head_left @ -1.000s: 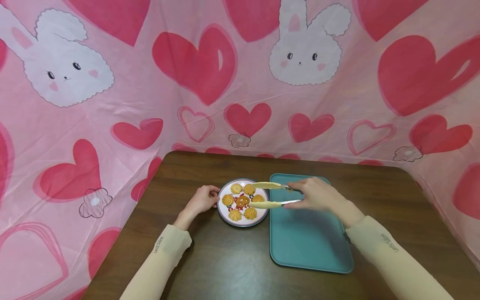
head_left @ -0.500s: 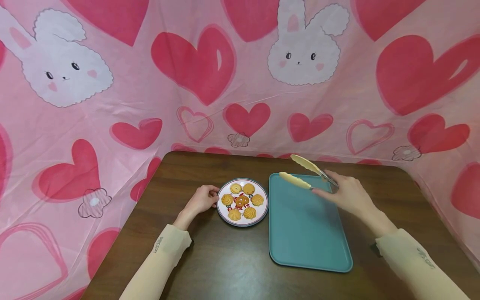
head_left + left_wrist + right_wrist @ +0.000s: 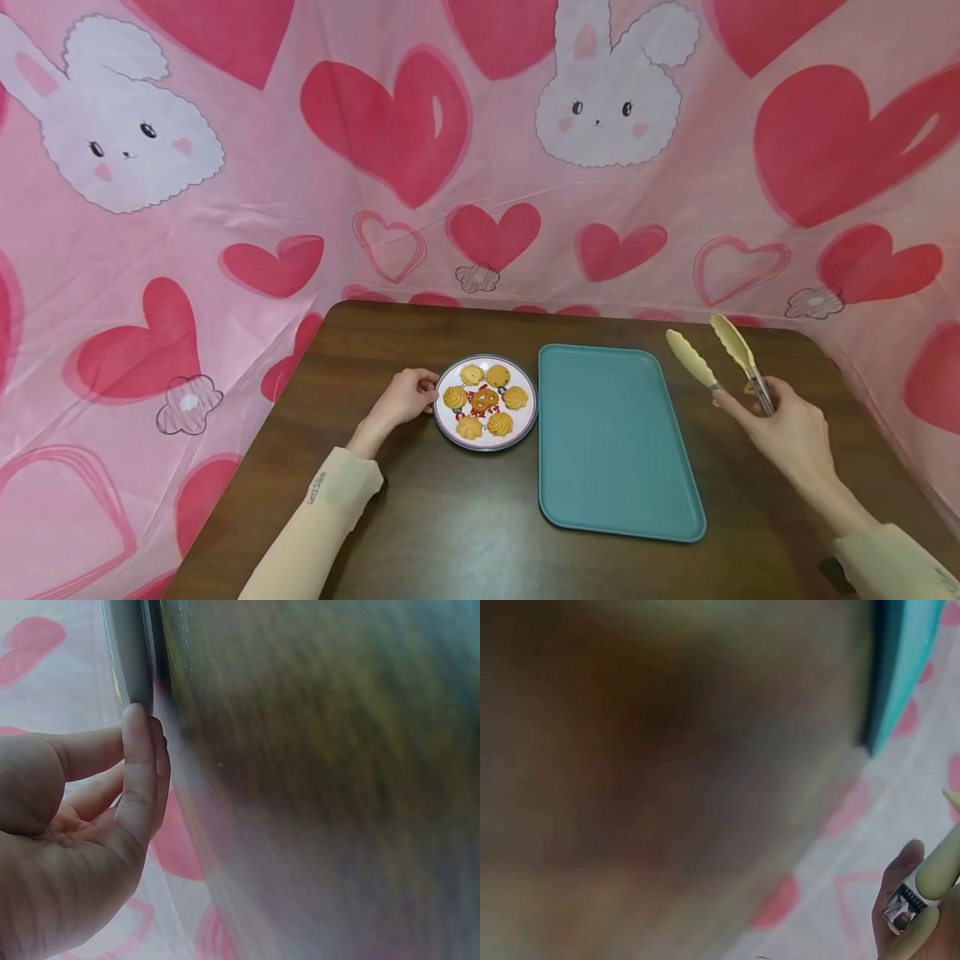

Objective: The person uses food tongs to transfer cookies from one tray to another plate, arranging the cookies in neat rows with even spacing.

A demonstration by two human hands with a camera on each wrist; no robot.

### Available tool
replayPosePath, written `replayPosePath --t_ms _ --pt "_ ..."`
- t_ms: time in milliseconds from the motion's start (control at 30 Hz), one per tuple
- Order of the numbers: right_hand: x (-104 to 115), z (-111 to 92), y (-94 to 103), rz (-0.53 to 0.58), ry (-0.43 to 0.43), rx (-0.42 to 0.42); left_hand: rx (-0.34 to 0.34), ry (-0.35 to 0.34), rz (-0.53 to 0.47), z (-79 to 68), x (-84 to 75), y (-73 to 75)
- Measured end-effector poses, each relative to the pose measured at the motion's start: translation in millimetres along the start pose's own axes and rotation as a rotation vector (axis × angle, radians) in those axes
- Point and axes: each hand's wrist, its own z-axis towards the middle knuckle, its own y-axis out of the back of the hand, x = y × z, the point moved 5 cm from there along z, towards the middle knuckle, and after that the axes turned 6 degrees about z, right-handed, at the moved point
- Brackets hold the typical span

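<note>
In the head view, my left hand (image 3: 405,398) touches the left rim of a round white plate (image 3: 446,423) with a dark edge. The left wrist view shows straight fingers (image 3: 139,772) with a fingertip against the plate's rim (image 3: 129,656). Several golden cookies lie on the plate in a ring, such as the swirled cookie (image 3: 500,424), around a pretzel-shaped cookie (image 3: 483,402). Over the table's right side, my right hand (image 3: 797,433) grips metal tongs with pale yellow tips (image 3: 692,357). The tongs' arms are spread, with nothing between them. Part of the tongs (image 3: 939,874) shows in the right wrist view.
A teal tray (image 3: 611,450) lies just right of the plate, between the two hands. Both stand on a dark wooden table (image 3: 450,533). Pink cloth (image 3: 420,267) printed with hearts and rabbits hangs behind the table and along its sides.
My right hand has carried the spread tongs from over the plate, across the tray, to the right side of the table. The left hand, plate and cookies stay in place.
</note>
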Motion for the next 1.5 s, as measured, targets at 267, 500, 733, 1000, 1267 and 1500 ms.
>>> replayPosePath --t_ms 267,500,733,1000,1267,1500 --pt "-40 -26 2.3 -0.006 -0.223 -0.023 -0.003 -0.008 -0.007 -0.9 -1.5 1.4" --pt "-55 -37 -5.2 -0.041 -0.302 -0.001 0.002 -0.002 -0.002 -1.9 -1.9 0.8" --pt "-59 -43 -12.4 -0.038 -0.334 0.022 0.009 -0.006 -0.014 -1.9 -1.1 0.3" --pt "-57 -46 -17.4 -0.056 -0.311 0.009 0.005 -0.013 -0.016 -0.4 0.0 1.7" --pt "-53 -48 -18.8 -0.056 -0.289 -0.014 0.004 -0.004 -0.017 -0.1 0.4 1.3" --pt "-54 -51 -19.2 -0.054 -0.319 -0.004 0.005 -0.011 -0.010 0.4 1.0 0.2"
